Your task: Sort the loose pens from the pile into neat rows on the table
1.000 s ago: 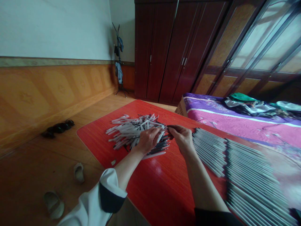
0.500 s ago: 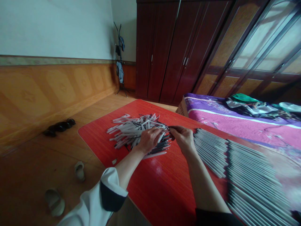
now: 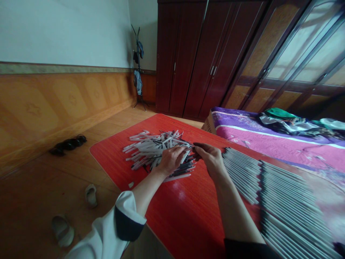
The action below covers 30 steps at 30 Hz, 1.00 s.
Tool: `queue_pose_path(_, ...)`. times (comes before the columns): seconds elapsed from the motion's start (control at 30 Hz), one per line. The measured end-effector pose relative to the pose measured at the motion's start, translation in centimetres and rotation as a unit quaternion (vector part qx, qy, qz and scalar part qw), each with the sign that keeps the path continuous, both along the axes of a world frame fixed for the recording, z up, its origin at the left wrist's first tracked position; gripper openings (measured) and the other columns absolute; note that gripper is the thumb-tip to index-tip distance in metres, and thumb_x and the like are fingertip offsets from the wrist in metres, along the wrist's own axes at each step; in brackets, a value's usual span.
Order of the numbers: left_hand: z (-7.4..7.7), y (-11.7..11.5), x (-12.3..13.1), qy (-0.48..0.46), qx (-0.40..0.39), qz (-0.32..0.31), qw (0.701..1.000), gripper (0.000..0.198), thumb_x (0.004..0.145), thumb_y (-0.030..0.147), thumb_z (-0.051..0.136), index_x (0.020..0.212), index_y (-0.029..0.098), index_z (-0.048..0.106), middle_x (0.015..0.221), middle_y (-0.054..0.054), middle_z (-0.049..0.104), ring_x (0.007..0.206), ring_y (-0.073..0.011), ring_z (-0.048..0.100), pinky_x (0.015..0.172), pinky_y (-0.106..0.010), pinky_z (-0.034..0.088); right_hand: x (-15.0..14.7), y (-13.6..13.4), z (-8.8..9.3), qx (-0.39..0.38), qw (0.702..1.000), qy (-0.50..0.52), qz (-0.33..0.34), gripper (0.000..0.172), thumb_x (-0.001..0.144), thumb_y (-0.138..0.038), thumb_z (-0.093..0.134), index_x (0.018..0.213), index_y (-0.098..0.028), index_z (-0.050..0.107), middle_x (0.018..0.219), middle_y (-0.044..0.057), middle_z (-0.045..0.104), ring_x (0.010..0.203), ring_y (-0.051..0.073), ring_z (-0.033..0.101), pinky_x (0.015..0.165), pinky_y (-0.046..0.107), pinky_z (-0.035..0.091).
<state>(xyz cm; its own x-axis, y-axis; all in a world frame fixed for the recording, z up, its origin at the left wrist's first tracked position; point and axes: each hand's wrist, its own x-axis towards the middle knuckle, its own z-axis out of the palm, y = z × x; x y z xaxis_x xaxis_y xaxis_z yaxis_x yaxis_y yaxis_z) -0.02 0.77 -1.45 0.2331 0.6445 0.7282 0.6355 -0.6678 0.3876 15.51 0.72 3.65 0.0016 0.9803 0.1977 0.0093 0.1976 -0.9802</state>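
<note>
Head view: red bench (image 3: 185,219), both bare hands over it. Right hand (image 3: 208,156) has its grip pinching a thin dark piece (image 3: 191,145) between thumb and index finger, at the right edge of the loose pile. Left hand (image 3: 171,159) just beside it, fingers bent over the pile, a white tube (image 3: 184,157) at the fingertips; can't tell whether its grip is pinching or only touching. Loose pile of white tubes (image 3: 145,153) lies crisscross on the bench, beyond and left of the hands; dark sticks (image 3: 185,167) lie under and beside the left hand. Right of the right arm, two sets of tubes lie side by side: nearer set (image 3: 241,176), bigger set (image 3: 293,205), dark ends along their left edges. Small pale scrap (image 3: 130,185) near bench's left edge.
</note>
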Motion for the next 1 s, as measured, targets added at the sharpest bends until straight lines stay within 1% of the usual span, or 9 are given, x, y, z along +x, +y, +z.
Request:
queue_pose_path(0.13, 0.06, -0.09, 0.05, -0.002, -0.005, -0.007, 1.000, 0.027, 0.093, 0.028, 0.037, 0.107, 0.020, 0.059, 0.096, -0.005, 0.068, 0.090, -0.0149, 0.064, 0.079, -0.026, 0.049, 0.16, 0.06, -0.03, -0.005, 1.000, 0.000, -0.001, 0.026, 0.058, -0.033, 0.070, 0.071, -0.011, 0.069, 0.053, 0.003, 0.063, 0.045, 0.012, 0.054, 0.044, 0.023, 0.043)
queue_pose_path(0.3, -0.03, -0.08, 0.06, -0.013, 0.001, -0.009, 1.000, 0.026, 0.092, 0.028, 0.038, 0.107, 0.020, 0.058, 0.098, -0.005, 0.068, 0.092, -0.0154, 0.063, 0.081, -0.027, 0.049, 0.46, 0.24, -0.65, 0.016, 0.992, -0.109, -0.053, 0.036, 0.066, -0.047, 0.066, 0.059, -0.011, 0.065, 0.046, 0.002, 0.059, 0.040, 0.011, 0.050, 0.039, 0.022, 0.036)
queue_pose_path(0.4, -0.09, -0.01, 0.02, -0.010, -0.008, -0.006, 1.000, 0.026, 0.092, 0.027, 0.039, 0.107, 0.019, 0.058, 0.098, -0.005, 0.068, 0.091, -0.0155, 0.064, 0.080, -0.027, 0.050, 0.55, 0.29, -0.75, 0.027, 0.994, -0.097, -0.039, 0.037, 0.070, -0.048, 0.063, 0.070, -0.011, 0.067, 0.054, 0.003, 0.062, 0.045, 0.012, 0.052, 0.041, 0.022, 0.039)
queue_pose_path(0.47, -0.10, 0.02, 0.02, -0.008, -0.013, -0.003, 1.000, 0.026, 0.092, 0.027, 0.039, 0.108, 0.019, 0.058, 0.097, -0.005, 0.068, 0.090, -0.0154, 0.064, 0.079, -0.027, 0.050, 0.50, 0.30, -0.70, 0.024, 0.997, -0.065, -0.017, 0.037, 0.067, -0.045, 0.066, 0.080, -0.010, 0.069, 0.058, 0.003, 0.064, 0.048, 0.013, 0.055, 0.044, 0.023, 0.042)
queue_pose_path(0.57, -0.11, 0.04, 0.04, -0.008, -0.002, -0.011, 1.000, 0.025, 0.092, 0.027, 0.039, 0.107, 0.019, 0.058, 0.098, -0.005, 0.068, 0.090, -0.0151, 0.064, 0.080, -0.026, 0.050, 0.34, 0.24, -0.63, 0.019, 0.995, -0.086, -0.036, 0.037, 0.063, -0.045, 0.068, 0.070, -0.009, 0.068, 0.050, 0.003, 0.061, 0.043, 0.012, 0.052, 0.041, 0.022, 0.039)
queue_pose_path(0.67, -0.14, 0.05, 0.07, -0.014, 0.003, -0.020, 1.000, 0.025, 0.092, 0.026, 0.040, 0.107, 0.020, 0.058, 0.099, -0.004, 0.068, 0.091, -0.0148, 0.064, 0.080, -0.026, 0.050, 0.19, 0.10, -0.58, 0.022, 0.990, -0.125, -0.067, 0.042, 0.068, -0.051, 0.062, 0.060, -0.010, 0.065, 0.047, 0.003, 0.058, 0.040, 0.011, 0.048, 0.037, 0.022, 0.035)
queue_pose_path(0.83, -0.04, 0.02, 0.08, -0.013, -0.012, -0.008, 1.000, 0.025, 0.092, 0.027, 0.039, 0.107, 0.020, 0.059, 0.097, -0.005, 0.068, 0.089, -0.0151, 0.065, 0.077, -0.026, 0.051, 0.11, 0.02, -0.46, 0.019, 0.998, -0.063, -0.025, 0.038, 0.065, -0.045, 0.066, 0.079, -0.010, 0.069, 0.058, 0.004, 0.064, 0.048, 0.013, 0.054, 0.043, 0.023, 0.041)
queue_pose_path(0.9, 0.05, -0.04, 0.07, -0.009, -0.011, -0.013, 1.000, 0.026, 0.092, 0.027, 0.039, 0.107, 0.020, 0.059, 0.099, -0.005, 0.068, 0.090, -0.0150, 0.065, 0.079, -0.026, 0.051, 0.15, 0.07, -0.49, 0.018, 0.995, -0.090, -0.049, 0.035, 0.063, -0.044, 0.067, 0.071, -0.010, 0.068, 0.052, 0.003, 0.061, 0.045, 0.012, 0.052, 0.042, 0.022, 0.040)
queue_pose_path(1.0, 0.11, -0.08, 0.04, -0.014, -0.003, -0.022, 1.000, 0.026, 0.092, 0.027, 0.039, 0.108, 0.020, 0.058, 0.101, -0.004, 0.068, 0.092, -0.0144, 0.064, 0.080, -0.025, 0.050, 0.14, 0.05, -0.52, 0.019, 0.987, -0.137, -0.076, 0.041, 0.068, -0.050, 0.062, 0.061, -0.010, 0.065, 0.048, 0.004, 0.059, 0.042, 0.011, 0.049, 0.039, 0.022, 0.036)
